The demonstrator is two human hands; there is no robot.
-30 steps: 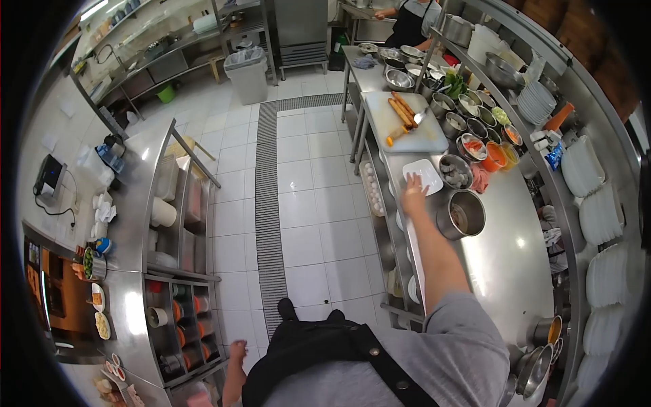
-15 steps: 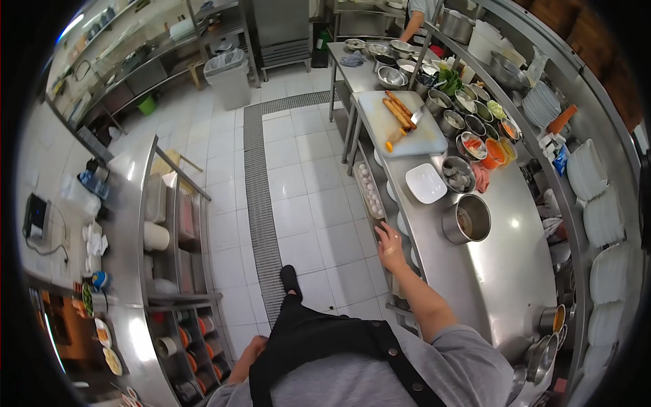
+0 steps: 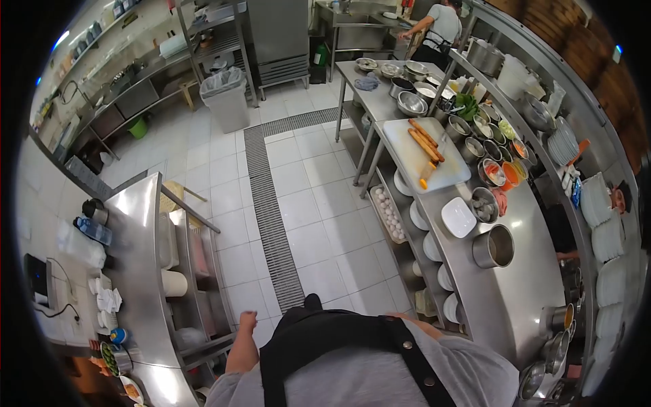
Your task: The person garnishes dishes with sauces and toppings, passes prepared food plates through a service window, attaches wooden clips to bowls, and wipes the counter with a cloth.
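Note:
My left hand [image 3: 249, 320] hangs low beside the left counter, with its fingers curled in and nothing visible in them. It appears to touch nothing. Of my right arm only part of the forearm [image 3: 424, 327] shows near the right counter; the hand is hidden behind my dark apron [image 3: 325, 342]. On that counter, ahead of the arm, stand a steel pot [image 3: 493, 246] and a white square dish [image 3: 459, 218]. Farther along, a white cutting board [image 3: 456, 173] carries long browned rolls [image 3: 425, 144] and a small orange-yellow piece [image 3: 423, 184].
A floor drain grate [image 3: 266, 197] runs along the tiled aisle. Eggs [image 3: 388, 216] fill a tray under the right counter [image 3: 525, 298]. A bin [image 3: 226, 102] stands ahead. One person [image 3: 442, 30] works at the back; another [image 3: 620, 197] is partly visible behind the plate shelf.
My view has shifted along the aisle. My right hand, formerly spread beside the right counter, has dropped behind the apron. My left hand has swung forward. The person at the back shows more fully.

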